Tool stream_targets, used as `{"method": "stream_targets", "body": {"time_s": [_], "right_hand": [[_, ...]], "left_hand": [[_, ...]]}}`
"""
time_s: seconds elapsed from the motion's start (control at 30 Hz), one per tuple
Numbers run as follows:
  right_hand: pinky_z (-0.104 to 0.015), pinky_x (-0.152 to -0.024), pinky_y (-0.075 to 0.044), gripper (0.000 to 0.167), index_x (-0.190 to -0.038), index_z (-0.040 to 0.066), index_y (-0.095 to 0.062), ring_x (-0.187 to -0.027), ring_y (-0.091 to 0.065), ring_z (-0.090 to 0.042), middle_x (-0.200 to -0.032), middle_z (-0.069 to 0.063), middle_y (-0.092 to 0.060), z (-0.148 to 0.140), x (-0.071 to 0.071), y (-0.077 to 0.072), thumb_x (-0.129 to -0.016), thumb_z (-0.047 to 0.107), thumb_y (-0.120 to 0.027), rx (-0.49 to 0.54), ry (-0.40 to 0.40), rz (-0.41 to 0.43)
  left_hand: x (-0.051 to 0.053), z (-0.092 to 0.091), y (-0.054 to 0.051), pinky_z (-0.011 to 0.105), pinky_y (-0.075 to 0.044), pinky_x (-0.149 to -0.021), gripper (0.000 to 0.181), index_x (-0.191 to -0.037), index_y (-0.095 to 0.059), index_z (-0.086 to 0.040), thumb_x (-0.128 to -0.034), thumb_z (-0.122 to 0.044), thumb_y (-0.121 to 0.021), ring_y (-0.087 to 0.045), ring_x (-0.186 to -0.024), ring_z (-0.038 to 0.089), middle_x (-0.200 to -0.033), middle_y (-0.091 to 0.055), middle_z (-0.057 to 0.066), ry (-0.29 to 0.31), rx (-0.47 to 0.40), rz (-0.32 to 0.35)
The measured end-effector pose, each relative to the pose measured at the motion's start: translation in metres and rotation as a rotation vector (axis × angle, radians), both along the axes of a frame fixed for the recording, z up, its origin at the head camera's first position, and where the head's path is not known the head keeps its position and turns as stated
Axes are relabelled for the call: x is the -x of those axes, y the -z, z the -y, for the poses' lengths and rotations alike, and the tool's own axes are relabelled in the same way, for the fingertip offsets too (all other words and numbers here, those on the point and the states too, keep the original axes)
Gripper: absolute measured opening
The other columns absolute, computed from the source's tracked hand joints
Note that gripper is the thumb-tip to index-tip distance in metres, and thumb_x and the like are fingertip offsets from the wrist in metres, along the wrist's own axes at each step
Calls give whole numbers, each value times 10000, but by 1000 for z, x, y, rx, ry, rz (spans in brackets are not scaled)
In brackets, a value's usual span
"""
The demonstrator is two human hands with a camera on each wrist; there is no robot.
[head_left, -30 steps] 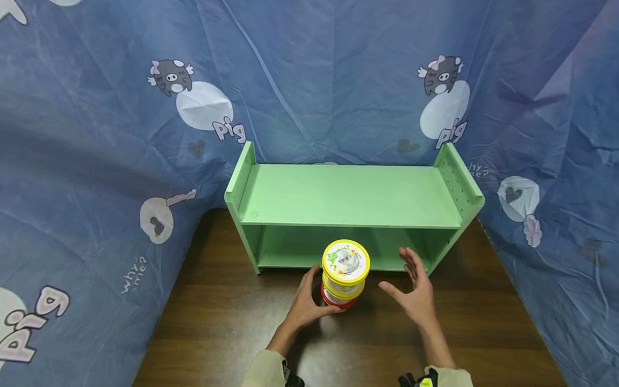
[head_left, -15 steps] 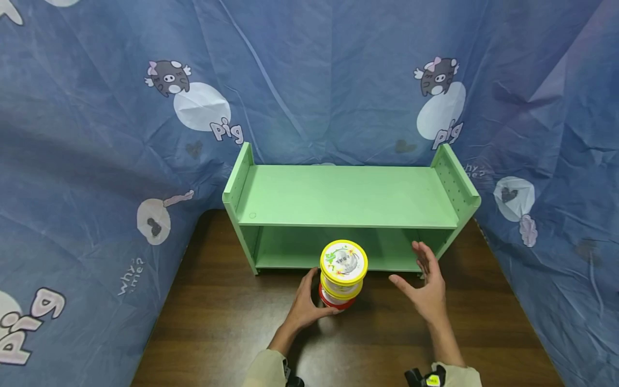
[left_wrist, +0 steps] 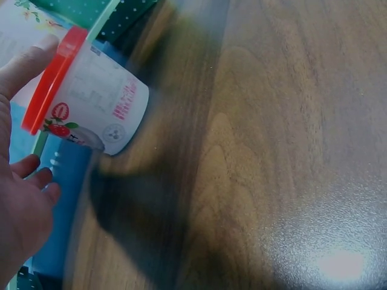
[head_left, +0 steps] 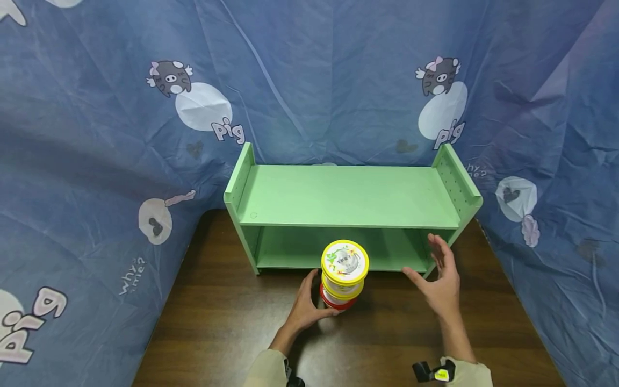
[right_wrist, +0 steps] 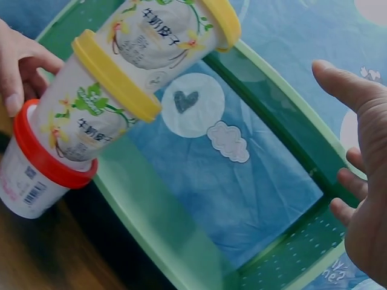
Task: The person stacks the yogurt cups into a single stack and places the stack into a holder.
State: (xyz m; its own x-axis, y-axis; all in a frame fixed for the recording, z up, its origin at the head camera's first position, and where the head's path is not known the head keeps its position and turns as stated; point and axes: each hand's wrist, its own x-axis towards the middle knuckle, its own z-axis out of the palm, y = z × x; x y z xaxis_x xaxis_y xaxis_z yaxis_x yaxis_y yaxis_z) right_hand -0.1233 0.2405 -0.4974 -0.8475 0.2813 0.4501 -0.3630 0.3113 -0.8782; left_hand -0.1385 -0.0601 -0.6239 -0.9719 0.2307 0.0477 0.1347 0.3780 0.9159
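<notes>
Three lidded paper tubs stand in one stack on the table, before the shelf. At the bottom is a red-lidded tub (left_wrist: 100, 90); above it sit a middle yellow-lidded tub (right_wrist: 91, 115) and a top yellow-lidded tub (head_left: 345, 262). My left hand (head_left: 304, 303) curves around the lower stack from the left and holds the red-lidded tub near its lid, thumb in front. Some of its fingers hang apart from the tub in the left wrist view. To the right of the stack, my right hand (head_left: 440, 282) is raised with fingers spread, touching nothing.
A green two-tier shelf (head_left: 348, 196) stands right behind the stack, its right side panel (head_left: 456, 183) near my right hand. Brown wooden table (head_left: 217, 317) extends around it. Blue printed cloth (head_left: 309, 80) hangs behind and at both sides.
My right hand has moved right, away from the tubs, toward the shelf's right end. The left hand and the stack look unmoved.
</notes>
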Motion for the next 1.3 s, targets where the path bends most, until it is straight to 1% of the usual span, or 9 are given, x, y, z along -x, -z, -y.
{"method": "stream_targets", "body": {"time_s": [0.13,0.2,0.3,0.43,0.7,0.93,1.03,1.13,1.3], "right_hand": [[-97,-1107,-335,966,-1496,-21,-386,-1373,-442,-2,-1480,-220,-494,-1,0,-10,-636,-202,-789,-47,28,-31],[-106,-1115,-333,951,-1490,-32,-390,-1383,-447,-52,-1472,-272,-474,-1,-1,-16,-639,-204,-777,-60,26,-51],[-128,-1121,-340,932,-1485,-21,-402,-1393,-453,-121,-1473,-167,-511,-3,-2,-22,-650,-196,-776,-67,22,-63],[-134,-1116,-345,951,-1488,19,-412,-1394,-454,-136,-1459,84,-516,-11,2,-20,-644,-181,-802,-68,27,-55],[-148,-1127,-347,961,-1492,72,-422,-1390,-461,-124,-1479,-137,-505,-22,9,-23,-649,-148,-827,-79,49,-76],[-148,-1105,-358,935,-1486,106,-445,-1375,-456,-64,-1472,-12,-524,-30,10,-32,-663,-120,-826,-71,87,-82],[-149,-1095,-362,931,-1486,123,-451,-1371,-453,-39,-1470,-9,-526,-32,11,-35,-666,-105,-830,-72,103,-83],[-145,-1094,-360,929,-1487,116,-444,-1368,-453,-43,-1470,-21,-521,-34,12,-37,-671,-88,-838,-78,113,-91],[-152,-1098,-363,936,-1492,107,-436,-1373,-459,-79,-1487,-146,-497,-37,15,-41,-669,-87,-838,-76,124,-128]], "left_hand": [[0,0,2,622,-334,-1153,1152,-1561,-270,-59,-651,-303,-933,-341,-1474,402,-1592,-345,198,-1,-6,10],[0,0,2,621,-335,-1153,1154,-1560,-271,-61,-648,-301,-936,-342,-1474,401,-1592,-347,196,-3,-6,11],[0,-1,3,620,-336,-1153,1156,-1560,-273,-60,-645,-296,-939,-345,-1473,401,-1591,-350,195,-5,-5,9],[0,-1,4,623,-336,-1151,1153,-1560,-273,-61,-648,-290,-939,-344,-1472,407,-1592,-348,198,-4,-7,7],[0,-2,8,624,-339,-1149,1151,-1559,-275,-58,-648,-286,-939,-341,-1473,414,-1593,-341,211,-2,-11,10],[1,-3,13,620,-335,-1155,1160,-1560,-270,-51,-644,-295,-940,-332,-1479,413,-1594,-336,215,-9,-10,22],[1,-3,15,617,-335,-1156,1162,-1557,-276,-49,-637,-293,-942,-338,-1475,414,-1589,-344,217,-16,-12,20],[1,-3,17,619,-334,-1155,1161,-1557,-279,-53,-634,-292,-942,-339,-1475,416,-1588,-345,221,-19,-15,20],[2,-3,19,622,-329,-1157,1167,-1560,-272,-52,-635,-290,-941,-334,-1476,420,-1591,-340,223,-20,-19,20]]}}
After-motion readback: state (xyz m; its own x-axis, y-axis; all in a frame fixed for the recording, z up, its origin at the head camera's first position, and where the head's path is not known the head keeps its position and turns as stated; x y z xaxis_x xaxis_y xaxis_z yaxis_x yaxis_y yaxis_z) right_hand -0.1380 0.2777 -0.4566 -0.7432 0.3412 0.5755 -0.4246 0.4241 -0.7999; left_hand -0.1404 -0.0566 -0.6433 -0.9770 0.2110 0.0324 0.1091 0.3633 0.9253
